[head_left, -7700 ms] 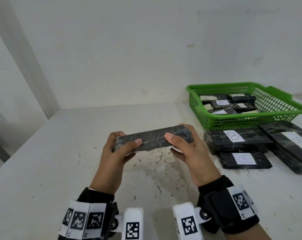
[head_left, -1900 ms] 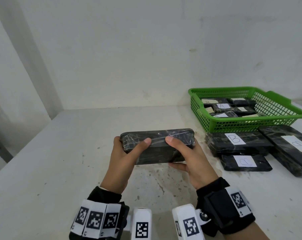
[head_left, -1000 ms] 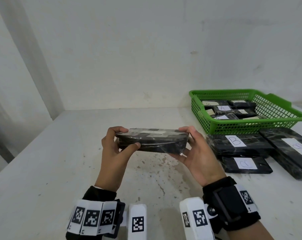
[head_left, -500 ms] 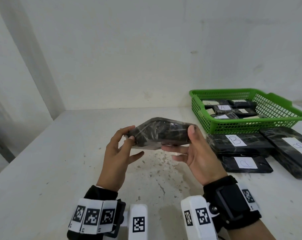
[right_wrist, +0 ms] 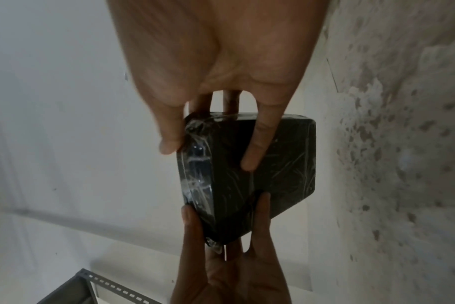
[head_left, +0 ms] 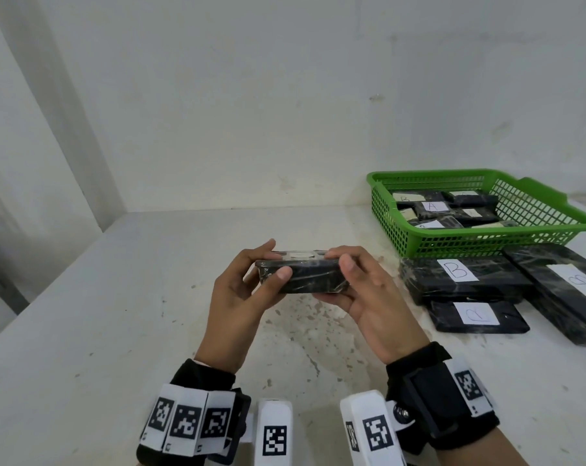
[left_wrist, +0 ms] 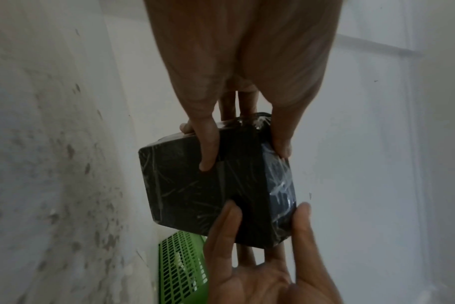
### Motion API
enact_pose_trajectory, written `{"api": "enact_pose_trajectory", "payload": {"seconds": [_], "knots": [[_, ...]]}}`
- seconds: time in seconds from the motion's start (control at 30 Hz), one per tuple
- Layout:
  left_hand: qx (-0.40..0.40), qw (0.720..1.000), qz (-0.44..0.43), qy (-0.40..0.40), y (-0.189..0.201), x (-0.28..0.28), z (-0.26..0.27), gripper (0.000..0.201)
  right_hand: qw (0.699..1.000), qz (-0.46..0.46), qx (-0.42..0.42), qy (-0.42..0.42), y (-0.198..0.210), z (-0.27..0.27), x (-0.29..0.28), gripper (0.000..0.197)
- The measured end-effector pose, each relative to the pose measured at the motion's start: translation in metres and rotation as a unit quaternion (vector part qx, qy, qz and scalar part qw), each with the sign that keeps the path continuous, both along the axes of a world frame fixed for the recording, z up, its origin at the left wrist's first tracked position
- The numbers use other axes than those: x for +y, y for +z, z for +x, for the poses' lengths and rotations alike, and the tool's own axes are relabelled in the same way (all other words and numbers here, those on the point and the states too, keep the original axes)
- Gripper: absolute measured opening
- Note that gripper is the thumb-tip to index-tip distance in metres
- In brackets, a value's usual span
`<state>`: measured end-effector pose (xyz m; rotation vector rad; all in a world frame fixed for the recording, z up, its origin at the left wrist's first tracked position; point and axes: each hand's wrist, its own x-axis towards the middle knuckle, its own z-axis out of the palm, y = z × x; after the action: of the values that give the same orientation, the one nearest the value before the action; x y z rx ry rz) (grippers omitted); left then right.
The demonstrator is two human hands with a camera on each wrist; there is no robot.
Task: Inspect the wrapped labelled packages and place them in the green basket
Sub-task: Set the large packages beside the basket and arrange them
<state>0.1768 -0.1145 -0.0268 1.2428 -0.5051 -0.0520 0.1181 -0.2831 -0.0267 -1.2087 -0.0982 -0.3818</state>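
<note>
Since half a second ago, the held package (head_left: 301,276) has been turned from a tilted pose to lie level, its long side edge facing the camera and a strip of its label side showing on top. Both hands hold it in the air above the white table (head_left: 83,331), not touching the surface.

Left hand (head_left: 241,297): thumb curled onto the near edge at the left end, fingers wrapped over the far side. Right hand (head_left: 369,297): thumb pressed on the near edge at the right end, fingers under and behind the package. Each wrist view shows the fingers (left_wrist: 208,148) clamped on the black wrapped block, with the opposite hand's fingertips gripping the other end.

Green basket (head_left: 554,227): stands at the right rear of the table, near the wall, and holds several labelled packages lying flat. Its near wall is touching or just short of a package marked B (head_left: 460,277). A smaller labelled package (head_left: 480,316) lies in front of that one, and a third package (head_left: 567,290) lies to the right, running to the frame edge.

Open table surface extends to the left of the hands and behind them up to the wall.
</note>
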Motion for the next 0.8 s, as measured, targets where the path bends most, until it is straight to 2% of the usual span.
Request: {"api": "enact_pose_trajectory", "payload": {"seconds": [0.07, 0.13, 0.27, 0.4, 0.5, 0.6, 0.8], "knots": [[0.01, 1.0, -0.008, -0.009, -0.001, -0.0003, -0.0001, 0.035, 0.999, -0.011, -0.008, -0.037, 0.0005, -0.0001, 0.0003, 0.034], [0.018, 1.0, -0.009, -0.023, -0.0013, 0.0009, 0.001, 0.038, 0.997, -0.031, -0.017, -0.064, 0.0005, -0.0001, 0.0019, 0.026], [0.016, 1.0, -0.004, -0.023, 0.0009, 0.0042, 0.0027, 0.034, 0.993, -0.065, -0.027, -0.093, 0.0013, -0.0019, 0.0072, 0.033], [0.006, 1.0, -0.009, -0.015, 0.0002, 0.0002, -0.0002, 0.038, 0.993, -0.079, -0.046, -0.077, 0.0014, -0.002, 0.0032, 0.036], [0.0, 1.0, -0.014, -0.024, 0.0006, 0.0003, -0.0017, 0.043, 0.99, -0.092, -0.061, -0.089, -0.0013, -0.0004, 0.0012, 0.029], [0.016, 0.999, -0.013, -0.042, 0.0009, 0.0019, -0.0003, 0.044, 0.989, -0.082, -0.048, -0.112, -0.0024, -0.001, 0.0033, 0.023], [0.034, 0.999, -0.005, -0.018, -0.004, -0.0008, 0.0003, 0.04, 0.991, -0.093, 0.002, -0.092, -0.0018, 0.0002, 0.0028, 0.031]]}}
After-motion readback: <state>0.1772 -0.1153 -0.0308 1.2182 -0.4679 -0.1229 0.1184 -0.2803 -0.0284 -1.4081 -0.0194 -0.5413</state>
